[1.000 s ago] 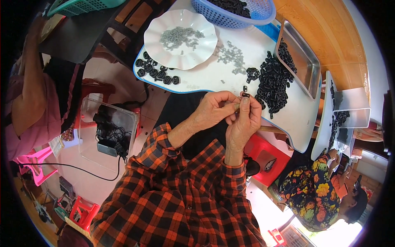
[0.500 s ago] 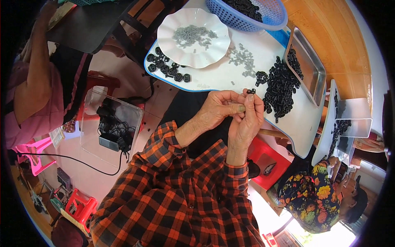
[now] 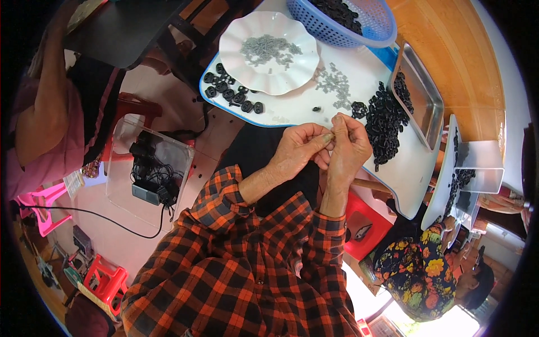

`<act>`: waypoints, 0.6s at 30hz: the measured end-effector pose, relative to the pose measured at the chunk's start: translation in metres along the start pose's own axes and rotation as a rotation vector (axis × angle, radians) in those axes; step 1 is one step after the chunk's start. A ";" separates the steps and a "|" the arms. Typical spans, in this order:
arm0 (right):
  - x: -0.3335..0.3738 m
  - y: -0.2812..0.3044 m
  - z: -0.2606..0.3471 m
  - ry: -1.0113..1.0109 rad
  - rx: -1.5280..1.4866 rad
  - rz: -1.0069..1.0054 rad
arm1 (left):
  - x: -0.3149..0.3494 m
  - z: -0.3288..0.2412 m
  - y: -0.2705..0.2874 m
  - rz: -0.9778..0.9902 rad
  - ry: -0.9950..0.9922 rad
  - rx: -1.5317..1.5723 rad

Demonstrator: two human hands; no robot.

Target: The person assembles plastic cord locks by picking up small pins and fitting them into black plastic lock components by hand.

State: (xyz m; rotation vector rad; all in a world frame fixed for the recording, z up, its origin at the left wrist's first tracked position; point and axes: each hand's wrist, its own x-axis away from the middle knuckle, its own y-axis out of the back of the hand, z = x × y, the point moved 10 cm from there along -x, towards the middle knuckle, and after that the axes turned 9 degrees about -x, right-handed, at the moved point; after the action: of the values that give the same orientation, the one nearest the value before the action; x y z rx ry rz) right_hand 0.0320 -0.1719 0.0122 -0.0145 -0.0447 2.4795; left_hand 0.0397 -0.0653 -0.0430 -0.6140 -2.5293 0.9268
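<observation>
My left hand (image 3: 297,150) and my right hand (image 3: 348,149) meet over the near edge of the white table (image 3: 292,115). Thumbs and fingertips are pinched together on both, and whatever sits between them is hidden or too small to name. Just beyond the fingers, a single small black part (image 3: 316,109) is on or just above the tabletop. To the right spreads a heap of small black plastic parts (image 3: 384,129). Tiny clear-grey pieces (image 3: 334,84) lie scattered beyond my hands, and more of them fill the middle of a white scalloped plate (image 3: 236,70).
Rounder black parts (image 3: 228,94) lie left of the plate. A blue perforated basket (image 3: 342,31) and a metal tray (image 3: 421,112), both with black parts, stand farther back. One person (image 3: 418,275) sits at right, another (image 3: 48,129) at left. A clear bin (image 3: 120,185) holds cables.
The small black part at my right fingertips is no longer there; one now appears beyond my hands. My right hand has shifted slightly right. The whole view has shifted a little.
</observation>
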 end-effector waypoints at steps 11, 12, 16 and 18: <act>-0.007 0.003 0.012 0.207 0.082 0.005 | 0.010 -0.004 0.010 -0.040 -0.021 -0.097; -0.006 0.003 0.014 0.209 0.087 0.003 | 0.011 -0.005 0.012 -0.044 -0.023 -0.097; 0.005 -0.017 0.019 0.025 0.142 0.194 | 0.012 -0.011 0.015 -0.046 -0.022 -0.100; 0.014 -0.020 0.015 -0.050 0.125 0.254 | 0.012 -0.013 0.010 0.037 -0.043 -0.110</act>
State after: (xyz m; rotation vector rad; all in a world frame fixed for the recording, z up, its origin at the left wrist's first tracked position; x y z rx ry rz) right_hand 0.0327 -0.1482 0.0282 0.1003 0.0965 2.7320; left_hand 0.0386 -0.0454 -0.0387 -0.6826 -2.6297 0.8256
